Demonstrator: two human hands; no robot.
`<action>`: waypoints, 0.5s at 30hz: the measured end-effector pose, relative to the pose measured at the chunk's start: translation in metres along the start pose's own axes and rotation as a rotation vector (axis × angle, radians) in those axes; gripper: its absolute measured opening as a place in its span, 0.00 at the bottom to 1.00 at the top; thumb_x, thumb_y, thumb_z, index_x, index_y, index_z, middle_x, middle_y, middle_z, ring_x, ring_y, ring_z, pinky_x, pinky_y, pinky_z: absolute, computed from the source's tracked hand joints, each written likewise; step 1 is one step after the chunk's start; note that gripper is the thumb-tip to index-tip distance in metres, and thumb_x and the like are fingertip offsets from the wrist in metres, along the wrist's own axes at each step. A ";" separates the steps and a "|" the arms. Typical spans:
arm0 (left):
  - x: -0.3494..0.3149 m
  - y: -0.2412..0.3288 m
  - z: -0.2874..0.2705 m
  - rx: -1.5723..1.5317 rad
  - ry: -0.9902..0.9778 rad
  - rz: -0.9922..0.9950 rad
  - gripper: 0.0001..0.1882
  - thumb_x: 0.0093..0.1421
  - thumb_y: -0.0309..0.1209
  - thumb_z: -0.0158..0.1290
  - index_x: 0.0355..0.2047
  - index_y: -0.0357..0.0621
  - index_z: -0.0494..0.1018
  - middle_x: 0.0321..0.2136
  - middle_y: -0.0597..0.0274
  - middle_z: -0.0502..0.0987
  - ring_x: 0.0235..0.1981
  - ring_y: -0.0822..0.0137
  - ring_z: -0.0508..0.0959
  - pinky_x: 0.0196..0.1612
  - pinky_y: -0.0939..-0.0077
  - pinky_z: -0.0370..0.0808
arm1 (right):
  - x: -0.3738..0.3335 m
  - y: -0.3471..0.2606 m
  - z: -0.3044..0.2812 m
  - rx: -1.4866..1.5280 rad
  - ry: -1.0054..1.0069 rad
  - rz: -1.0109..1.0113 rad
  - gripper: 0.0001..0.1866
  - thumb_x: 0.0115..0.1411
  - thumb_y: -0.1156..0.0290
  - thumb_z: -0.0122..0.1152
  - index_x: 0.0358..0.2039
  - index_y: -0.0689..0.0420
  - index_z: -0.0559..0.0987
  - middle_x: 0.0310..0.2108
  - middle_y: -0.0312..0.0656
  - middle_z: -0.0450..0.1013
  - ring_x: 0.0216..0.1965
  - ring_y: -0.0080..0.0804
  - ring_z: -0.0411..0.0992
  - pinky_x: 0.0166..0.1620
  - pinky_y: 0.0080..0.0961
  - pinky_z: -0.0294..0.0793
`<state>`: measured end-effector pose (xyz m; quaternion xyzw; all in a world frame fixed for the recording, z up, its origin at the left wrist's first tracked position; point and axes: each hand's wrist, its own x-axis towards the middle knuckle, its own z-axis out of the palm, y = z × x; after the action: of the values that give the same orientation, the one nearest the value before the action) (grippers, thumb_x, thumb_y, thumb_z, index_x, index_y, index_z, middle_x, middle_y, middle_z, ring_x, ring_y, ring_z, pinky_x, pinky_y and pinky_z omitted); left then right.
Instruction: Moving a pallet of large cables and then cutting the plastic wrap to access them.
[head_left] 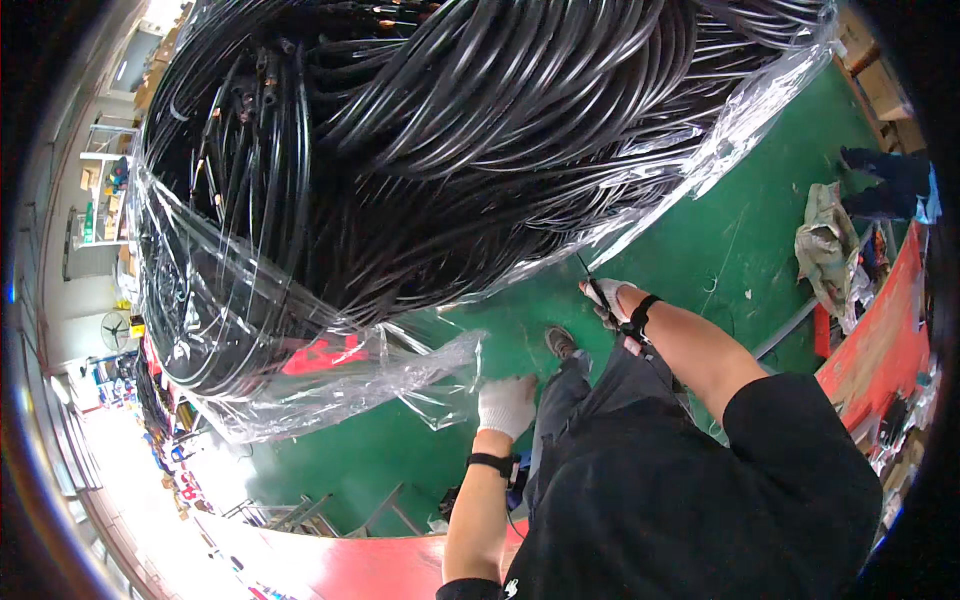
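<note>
A large heap of black cables [520, 90] fills the upper part of the view, wrapped in clear plastic film [400, 385] whose loose edge hangs toward me. My left hand [507, 405], in a white knit glove, is beside that loose edge with its fingers curled; what they hold, if anything, is hidden. In front of my right hip, my gloved right hand [610, 297] is closed round a thin black rod-like thing [597, 287] pointing up toward the heap. Its kind is too small to tell. Black straps circle both my wrists.
Green floor [740, 265] shows beneath and right of the heap. A red-topped surface [380, 565] runs behind me, and a worn red board [880, 350] leans at the right near a crumpled sack [827, 245]. Cardboard boxes [880, 90] stand far right; a fan [115, 328] is far left.
</note>
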<state>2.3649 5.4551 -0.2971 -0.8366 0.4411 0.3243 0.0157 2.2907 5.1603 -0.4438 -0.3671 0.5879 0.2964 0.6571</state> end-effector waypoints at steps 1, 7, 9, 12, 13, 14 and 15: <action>-0.008 -0.004 0.000 -0.009 0.020 0.005 0.15 0.67 0.36 0.51 0.50 0.55 0.84 0.35 0.49 0.85 0.39 0.43 0.85 0.42 0.47 0.81 | -0.005 -0.001 0.003 0.009 -0.002 0.001 0.19 0.69 0.43 0.63 0.38 0.44 0.73 0.16 0.32 0.61 0.13 0.27 0.58 0.21 0.33 0.61; -0.029 -0.009 -0.013 -0.006 0.043 0.084 0.14 0.67 0.36 0.53 0.49 0.55 0.84 0.32 0.50 0.84 0.36 0.43 0.84 0.41 0.46 0.80 | 0.030 0.006 -0.001 -0.077 0.061 -0.173 0.22 0.68 0.41 0.64 0.33 0.48 0.77 0.19 0.34 0.66 0.16 0.27 0.63 0.22 0.36 0.63; -0.043 -0.023 -0.008 -0.023 0.025 0.094 0.14 0.68 0.37 0.53 0.49 0.55 0.84 0.32 0.49 0.84 0.36 0.43 0.84 0.41 0.46 0.79 | 0.033 0.007 -0.008 -0.244 0.153 -0.269 0.22 0.68 0.42 0.63 0.33 0.50 0.80 0.20 0.35 0.68 0.17 0.28 0.63 0.21 0.35 0.59; -0.049 -0.036 -0.007 -0.048 -0.051 0.078 0.14 0.69 0.38 0.53 0.49 0.53 0.84 0.32 0.48 0.84 0.35 0.42 0.83 0.40 0.45 0.79 | 0.033 0.006 -0.014 -0.279 0.183 -0.176 0.21 0.67 0.42 0.62 0.37 0.49 0.82 0.22 0.34 0.69 0.19 0.28 0.64 0.21 0.32 0.59; -0.049 -0.039 -0.005 -0.044 -0.057 0.085 0.14 0.69 0.38 0.53 0.49 0.53 0.84 0.32 0.48 0.84 0.35 0.42 0.83 0.40 0.45 0.79 | 0.025 0.004 -0.013 -0.279 0.177 -0.143 0.21 0.67 0.42 0.62 0.37 0.48 0.81 0.22 0.33 0.68 0.19 0.28 0.65 0.20 0.31 0.60; -0.047 -0.042 -0.002 -0.050 -0.016 0.111 0.14 0.69 0.39 0.53 0.48 0.53 0.84 0.32 0.49 0.84 0.34 0.43 0.84 0.39 0.46 0.79 | 0.029 0.007 -0.013 -0.270 0.179 -0.140 0.21 0.67 0.42 0.62 0.37 0.48 0.81 0.22 0.33 0.68 0.19 0.28 0.65 0.20 0.31 0.60; -0.045 -0.045 0.000 -0.056 0.026 0.138 0.13 0.69 0.39 0.52 0.47 0.53 0.84 0.32 0.50 0.85 0.34 0.44 0.84 0.38 0.47 0.79 | 0.031 0.009 -0.010 -0.208 0.131 -0.153 0.21 0.67 0.42 0.62 0.38 0.48 0.81 0.22 0.33 0.68 0.19 0.28 0.65 0.21 0.32 0.62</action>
<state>2.3803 5.5156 -0.2836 -0.8084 0.4888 0.3260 -0.0360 2.2820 5.1562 -0.4766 -0.4957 0.5658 0.2801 0.5964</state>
